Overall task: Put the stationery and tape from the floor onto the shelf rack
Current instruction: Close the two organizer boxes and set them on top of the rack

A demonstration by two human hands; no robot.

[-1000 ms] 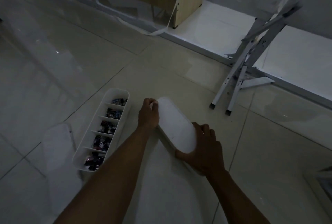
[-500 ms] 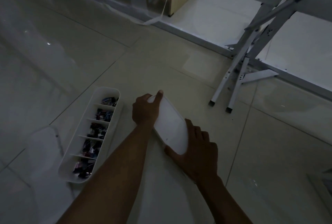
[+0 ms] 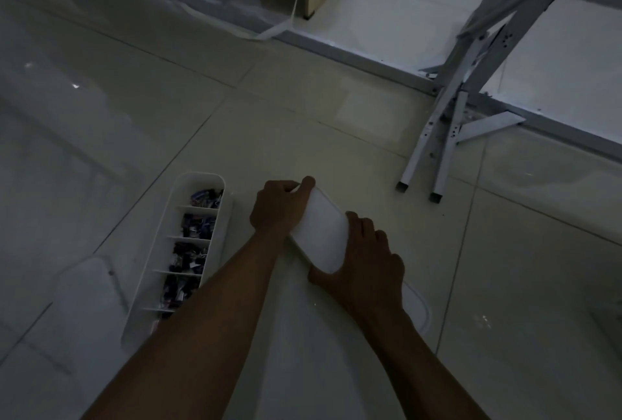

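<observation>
While both hands are grasping it, the white oblong case (image 3: pixel 321 234) is tilting between them just above the floor (image 3: pixel 303 123). The left hand (image 3: pixel 279 209) is curling round its far end and the right hand (image 3: pixel 363 268) is clasping its near end. Whether it is clear of the tiles cannot be told. The task is judged to be standing at an early stage: nothing is showing on the visible part of the shelf rack (image 3: pixel 447 109), and the divided tray (image 3: pixel 202 180) is lying on the floor beside the left forearm, untouched. Counted: one case in hand and one tray. Five of its compartments are showing binder clips (image 3: pixel 193 227), the nearest partly hidden. One rounded white rim (image 3: pixel 420 308) is lying by the right wrist, unidentified. No tape is showing.
</observation>
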